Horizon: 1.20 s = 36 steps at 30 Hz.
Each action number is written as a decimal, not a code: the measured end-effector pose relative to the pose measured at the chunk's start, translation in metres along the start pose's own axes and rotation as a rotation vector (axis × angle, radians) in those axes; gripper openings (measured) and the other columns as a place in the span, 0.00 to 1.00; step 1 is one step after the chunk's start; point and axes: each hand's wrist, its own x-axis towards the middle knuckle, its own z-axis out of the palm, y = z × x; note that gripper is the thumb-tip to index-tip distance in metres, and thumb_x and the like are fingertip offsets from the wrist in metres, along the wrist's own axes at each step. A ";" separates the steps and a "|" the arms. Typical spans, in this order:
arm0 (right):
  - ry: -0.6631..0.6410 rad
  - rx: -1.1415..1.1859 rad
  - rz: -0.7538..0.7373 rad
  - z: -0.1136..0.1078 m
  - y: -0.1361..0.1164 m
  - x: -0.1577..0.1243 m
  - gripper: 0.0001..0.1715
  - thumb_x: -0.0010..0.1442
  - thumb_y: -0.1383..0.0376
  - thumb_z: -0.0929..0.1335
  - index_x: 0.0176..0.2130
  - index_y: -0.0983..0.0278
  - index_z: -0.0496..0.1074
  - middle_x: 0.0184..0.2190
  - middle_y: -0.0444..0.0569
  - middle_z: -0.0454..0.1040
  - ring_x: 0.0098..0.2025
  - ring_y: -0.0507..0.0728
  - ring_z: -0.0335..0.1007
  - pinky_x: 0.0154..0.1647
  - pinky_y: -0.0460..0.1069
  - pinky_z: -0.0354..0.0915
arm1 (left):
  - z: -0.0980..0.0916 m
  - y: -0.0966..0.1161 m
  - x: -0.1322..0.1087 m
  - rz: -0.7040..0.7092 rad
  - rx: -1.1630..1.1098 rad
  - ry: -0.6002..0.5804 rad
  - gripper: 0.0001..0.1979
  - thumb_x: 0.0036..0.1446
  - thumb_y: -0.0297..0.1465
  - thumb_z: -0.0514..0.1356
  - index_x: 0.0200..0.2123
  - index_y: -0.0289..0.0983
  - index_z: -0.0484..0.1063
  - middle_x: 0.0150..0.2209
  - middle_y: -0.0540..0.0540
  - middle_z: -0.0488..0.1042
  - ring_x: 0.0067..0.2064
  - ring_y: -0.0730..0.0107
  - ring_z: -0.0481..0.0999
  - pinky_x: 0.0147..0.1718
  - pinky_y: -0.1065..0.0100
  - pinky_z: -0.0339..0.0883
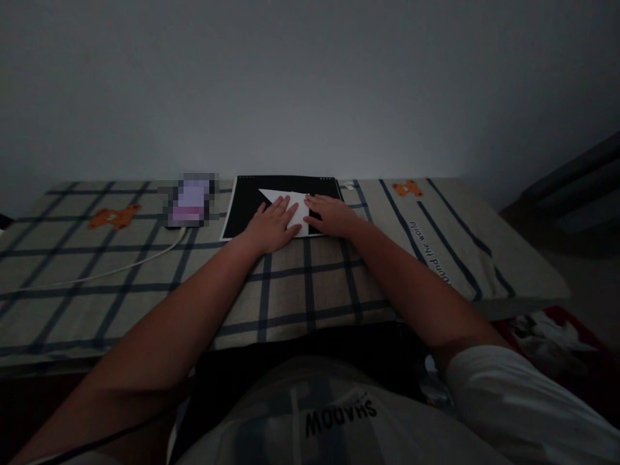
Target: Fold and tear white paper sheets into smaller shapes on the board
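A white sheet of folded paper (301, 210) with a pointed corner at its upper left lies on a black pad (242, 206) with a pale border. Spread across the paper's left part is my left hand (272, 226), fingers apart and lying flat. My right hand (332, 215) rests at the paper's right edge, with fingertips touching it and the palm over the pad. Its fingers are stretched out, and the thumb is apart from them. Parts of the paper are hidden under both hands.
A checked cloth with bear prints (290, 284) covers the table. Left of the pad lies a phone (190, 201), blurred out, with a white cable (140, 261). A small white object (349, 186) sits right of the pad. A red container (557, 336) with crumpled white stuff stands below, at right.
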 end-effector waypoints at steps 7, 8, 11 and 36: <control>0.000 0.012 0.008 0.001 -0.001 0.001 0.37 0.70 0.53 0.61 0.70 0.72 0.61 0.71 0.58 0.58 0.73 0.66 0.53 0.72 0.63 0.53 | 0.001 -0.001 0.001 -0.004 -0.008 -0.009 0.35 0.72 0.47 0.40 0.75 0.35 0.45 0.76 0.38 0.40 0.76 0.53 0.41 0.71 0.43 0.42; -0.002 0.009 0.009 0.001 -0.001 0.001 0.38 0.70 0.53 0.61 0.69 0.72 0.61 0.71 0.59 0.58 0.73 0.67 0.54 0.72 0.63 0.53 | 0.000 0.000 0.001 -0.006 -0.009 -0.010 0.35 0.72 0.46 0.40 0.75 0.34 0.45 0.76 0.38 0.40 0.76 0.53 0.41 0.71 0.44 0.41; -0.007 0.007 0.009 0.001 0.000 0.001 0.38 0.70 0.53 0.61 0.70 0.73 0.60 0.71 0.59 0.58 0.73 0.67 0.53 0.72 0.63 0.53 | 0.000 0.001 0.001 -0.019 -0.007 -0.009 0.36 0.72 0.46 0.40 0.75 0.30 0.44 0.76 0.37 0.41 0.76 0.54 0.41 0.71 0.46 0.41; -0.019 0.033 -0.049 -0.002 0.007 -0.002 0.38 0.70 0.52 0.62 0.70 0.70 0.61 0.72 0.57 0.57 0.73 0.65 0.52 0.73 0.61 0.53 | 0.000 -0.006 -0.001 -0.176 -0.057 0.198 0.40 0.66 0.54 0.48 0.68 0.30 0.61 0.71 0.32 0.58 0.71 0.45 0.57 0.68 0.49 0.52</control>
